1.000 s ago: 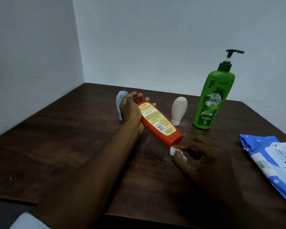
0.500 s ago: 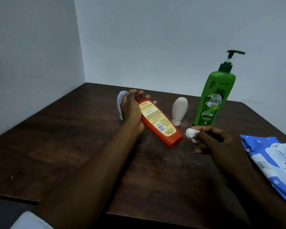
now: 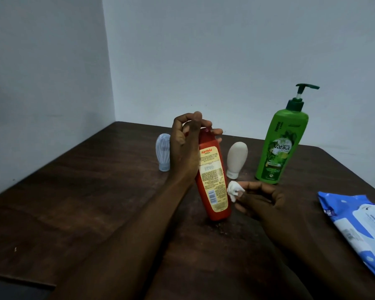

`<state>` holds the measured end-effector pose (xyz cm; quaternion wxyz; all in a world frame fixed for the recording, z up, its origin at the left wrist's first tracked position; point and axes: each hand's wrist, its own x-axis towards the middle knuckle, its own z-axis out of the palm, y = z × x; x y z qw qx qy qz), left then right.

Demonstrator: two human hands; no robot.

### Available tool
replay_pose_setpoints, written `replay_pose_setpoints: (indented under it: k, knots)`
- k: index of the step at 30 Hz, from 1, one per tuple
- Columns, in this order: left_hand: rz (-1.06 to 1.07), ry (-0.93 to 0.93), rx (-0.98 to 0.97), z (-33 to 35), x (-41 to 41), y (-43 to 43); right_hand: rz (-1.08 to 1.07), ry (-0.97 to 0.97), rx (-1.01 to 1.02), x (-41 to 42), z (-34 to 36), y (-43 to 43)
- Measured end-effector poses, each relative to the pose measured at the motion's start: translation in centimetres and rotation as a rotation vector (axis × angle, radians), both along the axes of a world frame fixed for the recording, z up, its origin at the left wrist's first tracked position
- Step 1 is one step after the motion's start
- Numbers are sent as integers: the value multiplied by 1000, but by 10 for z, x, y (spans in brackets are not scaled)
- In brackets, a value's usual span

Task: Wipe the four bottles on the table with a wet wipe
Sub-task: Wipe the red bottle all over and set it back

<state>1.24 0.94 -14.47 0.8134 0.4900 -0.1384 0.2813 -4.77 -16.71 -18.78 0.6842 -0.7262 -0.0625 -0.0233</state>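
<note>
The red shampoo bottle (image 3: 213,180) stands near the middle of the worktop (image 3: 78,202), leaning a little to the left, its broad lower end down at the wood and its yellow back label facing the camera. The left hand (image 3: 186,144) grips it round the narrow top, thumb and fingers curled over the cap end. The right hand (image 3: 262,202) pinches a crumpled white wet wipe (image 3: 235,190) at the bottle's lower right edge; whether the wipe touches the bottle cannot be told. Behind, a pale blue bottle (image 3: 162,154) stands just left of the left hand, a small white bottle (image 3: 236,159) just right of the red one, and a tall green pump bottle (image 3: 279,146) farther right. A blue wipe pack (image 3: 359,230) lies at the right edge.
</note>
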Motion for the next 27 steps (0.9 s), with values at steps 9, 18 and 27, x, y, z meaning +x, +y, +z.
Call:
replay_pose_setpoints:
  k: [9,18,27]
  knots:
    - [-6,-49,128,6,-15,-4,-74,-248,128,13,38,24]
    - [-162,4,405,-12,-12,2,-140,-375,205,31,62,27]
    - [-229,172,712,-21,-12,0,-242,-527,-45,26,54,17]
